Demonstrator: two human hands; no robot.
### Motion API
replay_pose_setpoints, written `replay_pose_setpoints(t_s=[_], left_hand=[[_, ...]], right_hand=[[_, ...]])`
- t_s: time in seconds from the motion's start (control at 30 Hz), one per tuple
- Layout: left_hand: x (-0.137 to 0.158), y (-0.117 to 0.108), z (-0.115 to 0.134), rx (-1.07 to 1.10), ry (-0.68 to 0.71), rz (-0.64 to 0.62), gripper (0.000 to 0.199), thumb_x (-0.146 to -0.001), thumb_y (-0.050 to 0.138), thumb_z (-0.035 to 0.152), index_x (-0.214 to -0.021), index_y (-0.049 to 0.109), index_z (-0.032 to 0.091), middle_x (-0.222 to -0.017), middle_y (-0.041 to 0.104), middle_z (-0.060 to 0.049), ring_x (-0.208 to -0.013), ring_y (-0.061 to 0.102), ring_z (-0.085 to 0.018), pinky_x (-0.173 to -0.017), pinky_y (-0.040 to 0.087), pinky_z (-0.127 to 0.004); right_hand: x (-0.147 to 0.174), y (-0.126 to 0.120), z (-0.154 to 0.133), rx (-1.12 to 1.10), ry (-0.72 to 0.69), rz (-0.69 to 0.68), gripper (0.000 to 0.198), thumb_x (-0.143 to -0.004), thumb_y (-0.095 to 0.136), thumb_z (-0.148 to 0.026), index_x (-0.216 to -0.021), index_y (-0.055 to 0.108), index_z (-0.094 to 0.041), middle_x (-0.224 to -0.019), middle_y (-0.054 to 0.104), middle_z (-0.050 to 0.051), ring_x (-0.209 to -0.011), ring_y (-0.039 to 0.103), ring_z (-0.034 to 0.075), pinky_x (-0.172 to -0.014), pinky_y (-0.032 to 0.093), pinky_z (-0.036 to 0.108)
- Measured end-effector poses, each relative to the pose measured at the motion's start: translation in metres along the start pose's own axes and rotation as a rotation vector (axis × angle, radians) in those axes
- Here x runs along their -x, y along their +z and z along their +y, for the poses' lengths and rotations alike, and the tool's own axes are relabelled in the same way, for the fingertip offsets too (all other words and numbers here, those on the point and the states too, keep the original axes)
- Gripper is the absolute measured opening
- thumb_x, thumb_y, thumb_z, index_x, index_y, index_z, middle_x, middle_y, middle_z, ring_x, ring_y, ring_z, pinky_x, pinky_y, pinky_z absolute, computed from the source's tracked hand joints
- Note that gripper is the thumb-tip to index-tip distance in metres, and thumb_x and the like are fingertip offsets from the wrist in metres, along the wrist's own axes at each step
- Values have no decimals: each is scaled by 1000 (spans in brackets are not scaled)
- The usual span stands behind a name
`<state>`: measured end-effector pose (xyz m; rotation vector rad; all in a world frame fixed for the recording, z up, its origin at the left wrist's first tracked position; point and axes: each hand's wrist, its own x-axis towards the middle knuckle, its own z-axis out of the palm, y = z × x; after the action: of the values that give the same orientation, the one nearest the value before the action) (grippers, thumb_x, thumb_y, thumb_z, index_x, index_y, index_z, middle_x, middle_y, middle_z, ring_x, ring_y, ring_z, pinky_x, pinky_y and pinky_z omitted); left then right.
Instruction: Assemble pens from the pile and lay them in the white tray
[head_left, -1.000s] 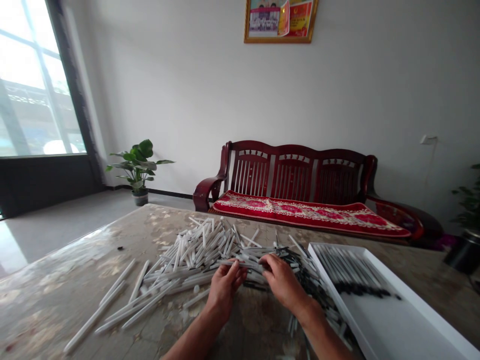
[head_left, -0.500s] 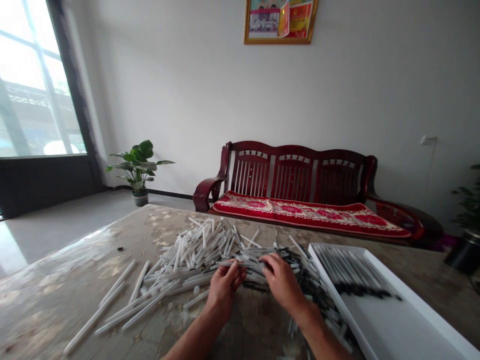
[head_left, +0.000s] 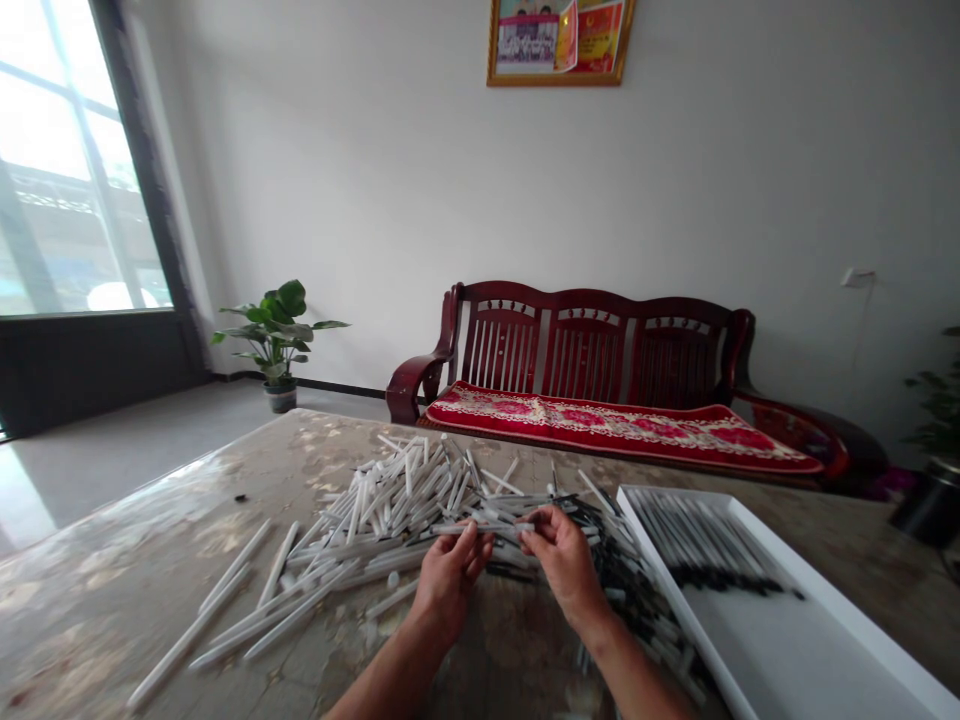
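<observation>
My left hand [head_left: 452,570] is closed in a pinch on a slim whitish pen [head_left: 491,528] held level above the table. At the pen's right end, the fingertips of my right hand [head_left: 559,555] are pinched together on it; a cap may be there, but it is too small to make out. Behind and left of my hands spreads a heap of white pen barrels [head_left: 390,490]. Beside my right wrist lies a pile of small dark and clear parts [head_left: 645,600], probably pen caps, blurred and partly hidden by my arm.
To the right stands a shallow white tray [head_left: 840,600] with a row of dark-ended pens [head_left: 705,540] in its far part. Several loose barrels [head_left: 191,635] lie on the patterned table [head_left: 90,620] at left. Beyond it are a red wooden bench [head_left: 585,350] and a potted plant [head_left: 279,335].
My right hand has shifted slightly and turned, and its fingers have closed around the pen's right end. My left hand with the pen has hardly moved.
</observation>
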<state>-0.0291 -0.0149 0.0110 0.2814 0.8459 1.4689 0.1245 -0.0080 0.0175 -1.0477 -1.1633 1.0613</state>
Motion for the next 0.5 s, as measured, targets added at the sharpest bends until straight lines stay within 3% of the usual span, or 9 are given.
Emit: replay_pose_setpoints(t_s=[0.3, 0.5], left_hand=[[4, 1, -1, -15, 9, -72, 10, -76, 75, 7, -76, 65, 12, -70, 73, -4, -64, 72, -14, -60, 60, -19], [4, -1, -2, -59, 51, -89, 23, -63, 85, 15, -75, 66, 14, -68, 72, -2, -64, 71, -15, -60, 59, -22]], right_hand=[[4, 5, 5, 7, -45, -14, 30, -65, 77, -44, -82, 64, -23, -78, 74, 3, -73, 69, 22, -68, 55, 33], [8, 5, 7, 76, -32, -40, 35, -68, 75, -51, -87, 71, -22, -77, 75, 5, -70, 70, 24, -69, 58, 36]])
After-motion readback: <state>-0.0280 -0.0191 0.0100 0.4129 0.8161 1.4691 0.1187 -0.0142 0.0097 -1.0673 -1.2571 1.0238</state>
